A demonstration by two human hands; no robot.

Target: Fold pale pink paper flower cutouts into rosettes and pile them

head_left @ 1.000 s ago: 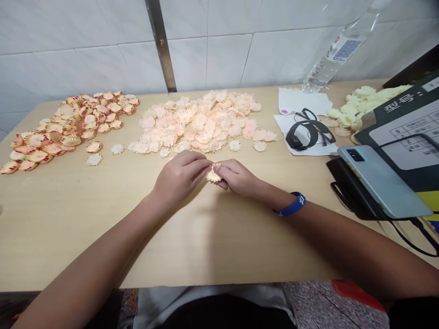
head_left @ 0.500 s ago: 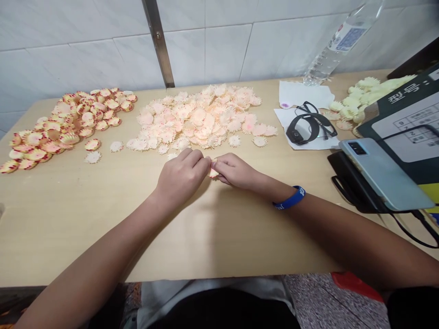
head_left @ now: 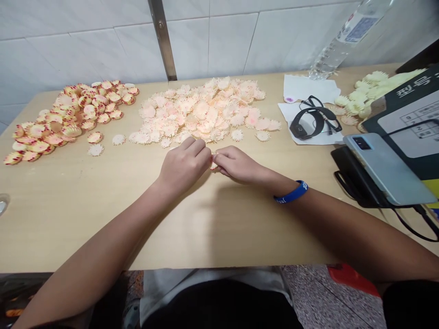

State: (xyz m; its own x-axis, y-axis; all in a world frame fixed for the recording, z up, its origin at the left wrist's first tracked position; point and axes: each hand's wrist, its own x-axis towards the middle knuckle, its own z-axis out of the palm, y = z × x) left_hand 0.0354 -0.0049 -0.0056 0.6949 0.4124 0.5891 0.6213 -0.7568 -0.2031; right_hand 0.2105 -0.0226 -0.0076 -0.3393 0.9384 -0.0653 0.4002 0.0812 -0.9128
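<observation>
Close together above the wooden table, my left hand (head_left: 185,162) and my right hand (head_left: 236,163) both have their fingers closed on one small artificial flower piece (head_left: 214,166). Only a bit of its pale, red-tinged edge shows; the fingers hide the rest. Just beyond my hands spreads a heap of pale pink flower pieces (head_left: 202,109) with fringed edges. To the left lies a second heap of yellowish flower pieces with red tips (head_left: 72,114). A few single pieces, such as a pale one (head_left: 119,140), lie between the two heaps.
At the right are a phone (head_left: 391,169) on a black case, a dark box (head_left: 411,114), a black wristband (head_left: 308,123) and glasses on white paper (head_left: 310,89). A plastic bottle (head_left: 346,41) leans at the wall near pale yellow-green flower pieces (head_left: 360,100).
The whole view has shifted slightly, so the table appears a little higher. Both hands keep their hold on the flower piece. A round whitish object has come into sight at the left edge.
</observation>
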